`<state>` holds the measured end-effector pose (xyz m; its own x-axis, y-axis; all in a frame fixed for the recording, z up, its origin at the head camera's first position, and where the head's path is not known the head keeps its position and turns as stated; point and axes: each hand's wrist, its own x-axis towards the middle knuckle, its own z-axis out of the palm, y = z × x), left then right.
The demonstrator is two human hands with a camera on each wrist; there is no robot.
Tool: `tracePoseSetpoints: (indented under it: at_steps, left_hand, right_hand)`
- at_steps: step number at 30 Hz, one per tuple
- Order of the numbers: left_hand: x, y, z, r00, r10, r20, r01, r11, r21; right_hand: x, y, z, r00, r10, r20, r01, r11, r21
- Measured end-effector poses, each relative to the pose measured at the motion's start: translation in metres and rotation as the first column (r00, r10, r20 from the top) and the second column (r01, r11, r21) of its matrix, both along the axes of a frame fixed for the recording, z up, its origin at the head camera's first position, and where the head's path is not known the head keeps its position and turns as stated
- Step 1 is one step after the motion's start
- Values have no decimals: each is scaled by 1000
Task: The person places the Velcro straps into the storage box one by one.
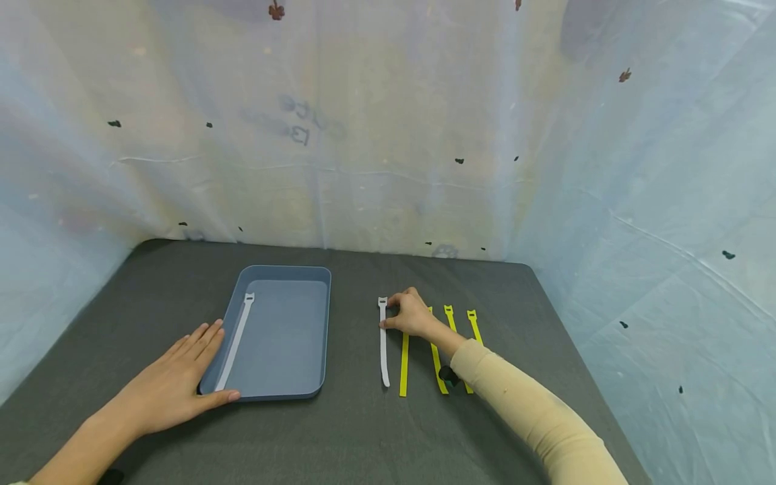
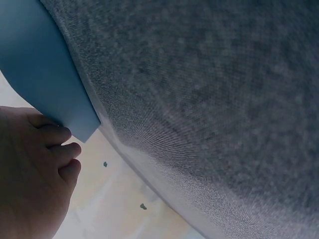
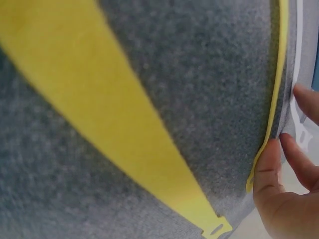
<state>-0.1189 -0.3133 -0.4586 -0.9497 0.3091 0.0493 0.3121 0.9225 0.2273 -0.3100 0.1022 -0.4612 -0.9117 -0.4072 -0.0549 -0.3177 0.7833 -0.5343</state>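
Note:
My right hand [image 1: 412, 315] pinches a white cable tie [image 1: 384, 357] near its slotted head, between thumb and fingers. The tie runs lengthwise over the dark cloth. In the right wrist view, the thumb and fingertips meet at the white strip [image 3: 297, 55], just past a yellow cable tie [image 3: 275, 94]. My left hand [image 1: 176, 377] rests with straight fingers along the left rim of a blue-grey tray [image 1: 285, 337], its thumb at the near corner. Inside the tray, by its left wall, lies another white cable tie [image 1: 236, 340].
Several yellow cable ties [image 1: 404, 367] lie in a row under and beside my right forearm, which partly covers them. The dark cloth-covered table [image 1: 358, 431] ends at a pale plastic sheet [image 1: 376, 135] behind and at both sides.

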Motion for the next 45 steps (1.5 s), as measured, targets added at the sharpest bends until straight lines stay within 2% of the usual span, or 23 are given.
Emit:
tracePoseSetpoints:
  at_steps: [17,27,45]
  left_hand:
    - [0,1,0,1000,2,1,-2,1000,3]
    - [1,-1,-3,1000,2,0,-2,1000,-2]
    - [0,0,-1,1000,4,1,-4,1000,2]
  right_hand:
    - [7,0,-3,999,2,-55,-5,999,-43]
    - [13,0,-1,997,17,-72,-26,992,-126]
    - [23,0,10,1000,5,30,4,954,-300]
